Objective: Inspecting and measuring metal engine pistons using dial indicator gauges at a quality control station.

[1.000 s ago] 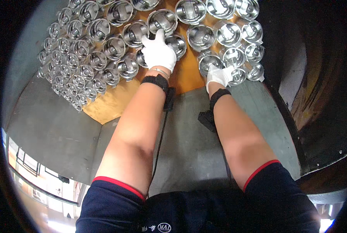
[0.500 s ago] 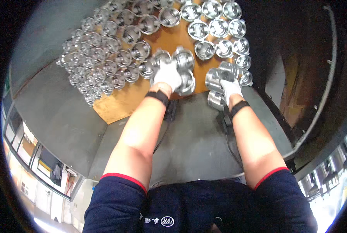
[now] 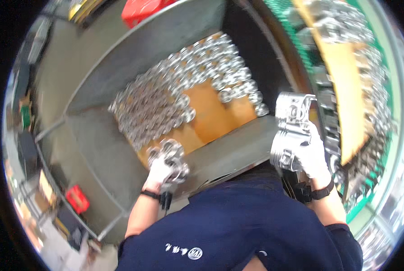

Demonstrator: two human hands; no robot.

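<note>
"What's changed?"

"Both my white-gloved hands have lifted pistons off the brown board [image 3: 206,108] in the grey metal bin [image 3: 89,135]. My right hand [image 3: 314,156] clamps two shiny, cylindrical metal pistons [image 3: 283,147] outside it."

"And your left?"

"My left hand [image 3: 159,172] grips a blurred silvery cluster of pistons [image 3: 172,156], fingers partly hidden. That leaves more board bare."

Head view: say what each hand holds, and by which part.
Left hand: several pistons, held part too blurred to tell. Right hand: two pistons, held at their right sides.
</note>
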